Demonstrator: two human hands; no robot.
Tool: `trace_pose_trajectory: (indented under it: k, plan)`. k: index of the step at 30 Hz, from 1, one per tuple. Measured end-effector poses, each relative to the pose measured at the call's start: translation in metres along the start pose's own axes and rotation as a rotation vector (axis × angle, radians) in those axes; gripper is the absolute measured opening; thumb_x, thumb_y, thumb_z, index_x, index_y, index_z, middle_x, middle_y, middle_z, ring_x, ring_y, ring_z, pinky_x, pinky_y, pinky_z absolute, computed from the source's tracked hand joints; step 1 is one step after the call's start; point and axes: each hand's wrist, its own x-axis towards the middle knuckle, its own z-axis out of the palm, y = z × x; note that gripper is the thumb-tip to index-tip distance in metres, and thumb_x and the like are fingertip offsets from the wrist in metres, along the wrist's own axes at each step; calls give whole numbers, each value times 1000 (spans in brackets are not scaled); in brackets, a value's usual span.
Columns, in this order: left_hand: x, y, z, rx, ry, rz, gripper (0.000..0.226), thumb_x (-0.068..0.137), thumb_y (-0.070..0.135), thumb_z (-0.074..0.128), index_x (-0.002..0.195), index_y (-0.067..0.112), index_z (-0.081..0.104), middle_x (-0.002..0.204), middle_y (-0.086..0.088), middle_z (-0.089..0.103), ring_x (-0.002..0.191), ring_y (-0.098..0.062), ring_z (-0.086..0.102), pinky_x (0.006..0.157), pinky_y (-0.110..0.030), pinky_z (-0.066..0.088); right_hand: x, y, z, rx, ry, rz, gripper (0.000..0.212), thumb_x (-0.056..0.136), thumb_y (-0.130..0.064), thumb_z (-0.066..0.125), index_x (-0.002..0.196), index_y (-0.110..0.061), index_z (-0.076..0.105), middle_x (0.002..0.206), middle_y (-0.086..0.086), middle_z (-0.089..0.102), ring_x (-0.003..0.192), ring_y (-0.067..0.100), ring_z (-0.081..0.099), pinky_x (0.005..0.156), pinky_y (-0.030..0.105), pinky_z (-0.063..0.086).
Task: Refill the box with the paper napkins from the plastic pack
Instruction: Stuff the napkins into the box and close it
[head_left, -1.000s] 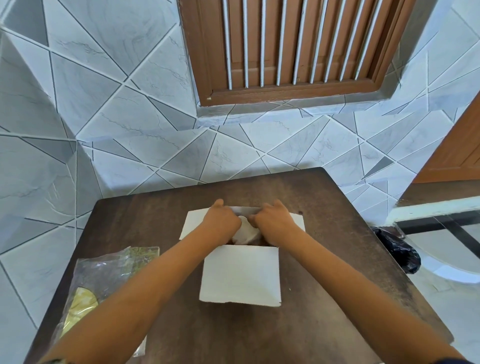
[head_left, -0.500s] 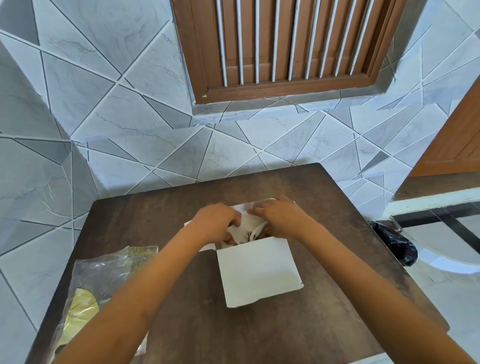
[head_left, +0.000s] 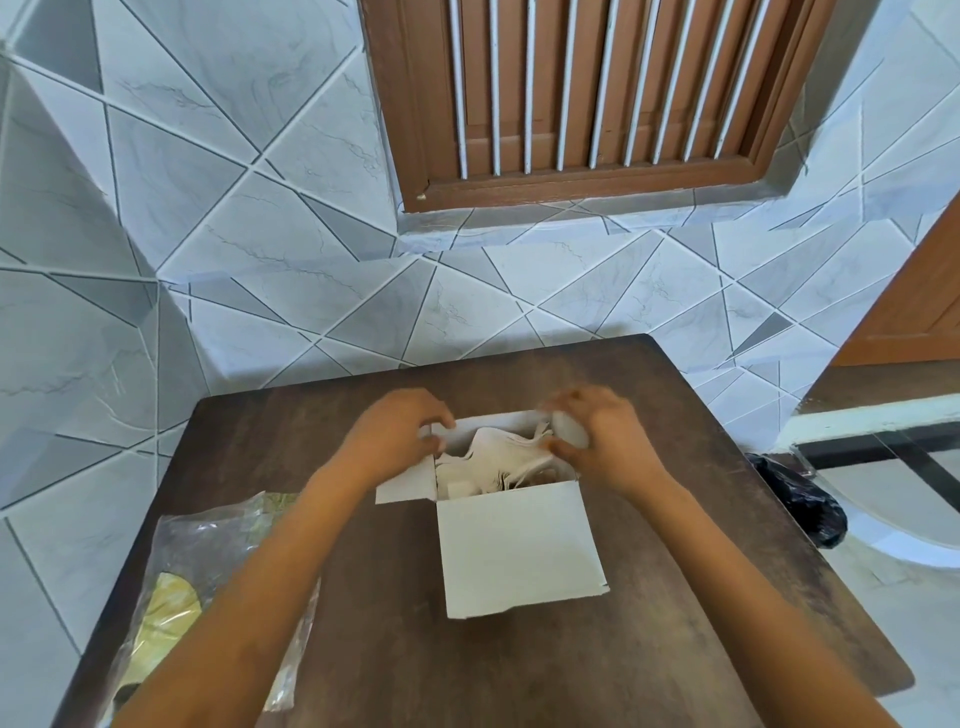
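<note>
A white cardboard box (head_left: 519, 551) stands open in the middle of the dark wooden table (head_left: 675, 597), its flaps spread. A crumpled stack of white paper napkins (head_left: 493, 460) lies inside it. My left hand (head_left: 397, 436) pinches the box's far left flap at the rim. My right hand (head_left: 602, 436) grips the right end of the napkins at the box's right rim. The clear plastic pack (head_left: 208, 561) with a yellow-green label lies flat at the table's left front, partly under my left forearm.
A tiled wall runs behind the table, with a wooden barred window (head_left: 587, 93) above. A black plastic bag (head_left: 800, 499) lies on the floor beyond the table's right edge. A wooden door (head_left: 924, 301) stands at the far right.
My hands have moved apart from the middle of the box opening to its left and right rims. The napkins are now exposed inside. The box has turned slightly.
</note>
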Motion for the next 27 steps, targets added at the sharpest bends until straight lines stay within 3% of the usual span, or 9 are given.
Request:
trace_pose_trajectory:
  k: [3,6,8,12,16,19,22,25,27]
  plan:
    - [-2,-16,-4,-36,-47,-162,35,77,35,68,110,25,62,118,4,63,109,-18,56,92,-36,47,-4,5,0,-10,-72,360,70,77,-46,65,135,-19,37,131,11,51,120,34,47,96,45,42]
    - [-1,-17,2,-63,-218,-226,32,81,45,62,101,21,61,105,-1,62,96,-19,55,73,-28,45,-3,7,-2,131,-230,497,68,77,-50,63,129,-14,38,126,13,56,114,32,53,92,44,46]
    - [-2,-14,6,-75,-231,-228,31,82,46,60,88,15,58,89,-1,57,86,-20,52,60,-24,36,-3,7,-7,168,-224,511,64,73,-48,68,121,-13,44,121,12,58,110,30,55,88,41,47]
    - [-4,-14,8,-284,-99,-317,35,75,38,72,100,15,64,95,3,55,85,-14,52,60,-16,38,-1,3,-11,344,-77,515,44,67,-33,78,98,-14,52,106,8,62,91,21,54,74,31,43]
    - [-8,-11,3,-547,23,-397,23,77,26,72,95,15,65,94,0,61,80,-13,55,56,-18,42,-1,-5,-12,497,141,486,45,72,-18,75,109,-10,52,94,3,58,85,19,56,77,37,51]
    - [-16,-4,-7,-855,11,-454,19,85,27,63,95,11,67,86,-2,65,71,-11,60,48,-11,48,-2,-15,-10,522,135,511,33,78,-28,69,103,-9,57,86,-1,58,83,18,57,76,35,49]
    - [-21,0,-10,-1059,-49,-499,34,90,38,52,97,8,68,92,-8,71,83,-18,69,62,-18,57,-7,-30,-10,618,35,493,39,84,-50,54,67,-14,53,64,-4,50,67,15,51,62,29,39]
    - [-23,-1,0,-996,-29,-508,28,92,31,51,93,8,68,88,-7,66,80,-16,64,64,-19,53,-10,-39,-6,833,-70,551,53,88,-58,37,88,-15,69,76,-6,56,76,10,53,75,31,39]
    - [-24,-1,14,-889,9,-505,12,86,23,62,84,12,63,78,-6,60,71,-16,56,58,-21,49,-9,-37,5,721,-15,518,37,90,-40,48,101,-9,64,92,1,62,92,19,57,79,31,42]
